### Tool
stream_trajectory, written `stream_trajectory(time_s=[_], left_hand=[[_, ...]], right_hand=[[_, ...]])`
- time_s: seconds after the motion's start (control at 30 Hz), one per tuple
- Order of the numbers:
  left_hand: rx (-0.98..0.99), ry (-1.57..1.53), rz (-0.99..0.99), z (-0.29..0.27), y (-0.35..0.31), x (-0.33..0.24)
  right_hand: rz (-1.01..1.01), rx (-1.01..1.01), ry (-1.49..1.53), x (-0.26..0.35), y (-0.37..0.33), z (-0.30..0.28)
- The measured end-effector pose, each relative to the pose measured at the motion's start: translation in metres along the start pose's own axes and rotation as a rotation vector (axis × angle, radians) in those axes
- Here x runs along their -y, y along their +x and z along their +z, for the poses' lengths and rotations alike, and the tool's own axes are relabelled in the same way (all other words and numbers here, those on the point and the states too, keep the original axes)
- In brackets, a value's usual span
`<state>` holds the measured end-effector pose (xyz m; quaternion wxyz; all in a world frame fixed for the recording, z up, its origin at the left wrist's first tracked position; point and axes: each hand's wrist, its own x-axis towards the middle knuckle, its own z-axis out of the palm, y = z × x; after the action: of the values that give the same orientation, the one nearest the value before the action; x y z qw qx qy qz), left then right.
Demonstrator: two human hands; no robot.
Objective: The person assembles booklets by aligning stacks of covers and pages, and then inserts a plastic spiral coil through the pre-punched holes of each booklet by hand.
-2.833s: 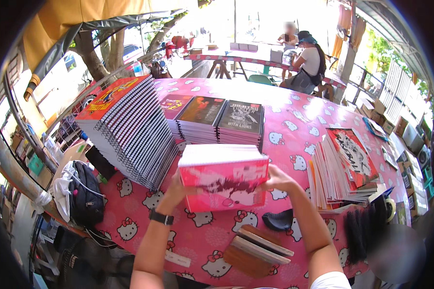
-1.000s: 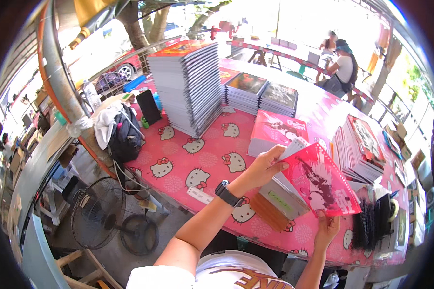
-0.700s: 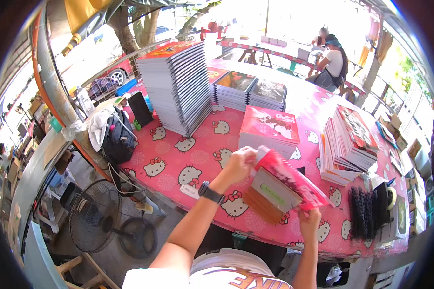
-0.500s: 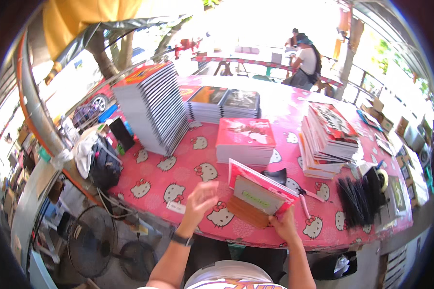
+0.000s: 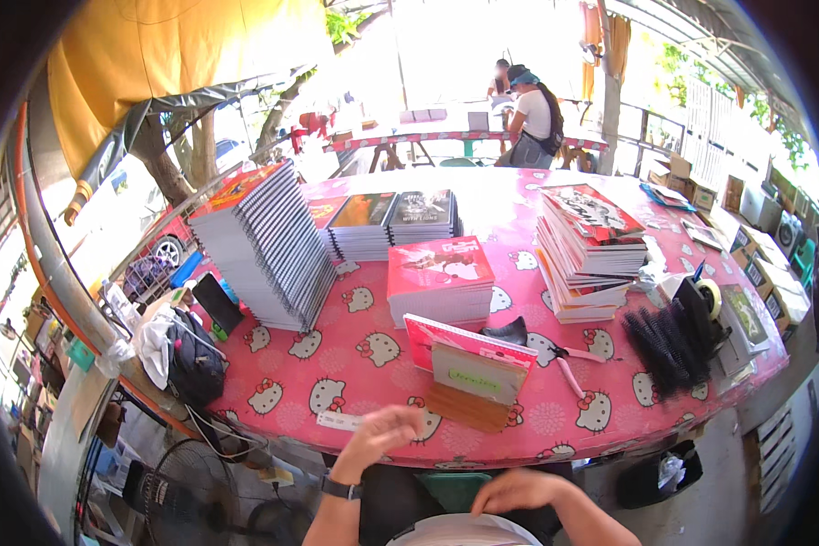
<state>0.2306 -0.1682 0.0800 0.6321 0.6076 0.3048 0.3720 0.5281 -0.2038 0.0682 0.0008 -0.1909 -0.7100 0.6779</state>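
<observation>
My left hand hovers at the table's front edge beside a small wooden stand, its fingers loosely bent and apart from the stand. Nothing shows in it. Over my lap, my right hand is off the table with fingers hanging down, and I see nothing in it. The stand has a grey upright panel with a green label. A red-and-white book leans upright behind that panel. Pink-handled pliers lie to its right, and a black curved piece lies behind the book.
A tall stack of spiral-bound books stands left. Shorter book stacks and a leaning pile stand behind the stand. Black plastic spiral coils lie right. A fan stands below left. Two people work at a far table.
My right hand has let go of the book and stand and drawn back over my lap. My left hand has lowered slightly. The view has shifted.
</observation>
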Motion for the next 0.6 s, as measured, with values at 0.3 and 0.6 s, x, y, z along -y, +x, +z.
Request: stream_trajectory(time_s=[0.3, 0.6], left_hand=[[-0.878, 0.237, 0.138, -0.046, 0.007, 0.047], [-0.957, 0.114, 0.145, -0.045, 0.01, 0.042]], right_hand=[[0.41, -0.596, -0.933, -0.181, 0.082, -0.032], [0.565, -0.491, -0.765, -0.194, 0.105, -0.034]])
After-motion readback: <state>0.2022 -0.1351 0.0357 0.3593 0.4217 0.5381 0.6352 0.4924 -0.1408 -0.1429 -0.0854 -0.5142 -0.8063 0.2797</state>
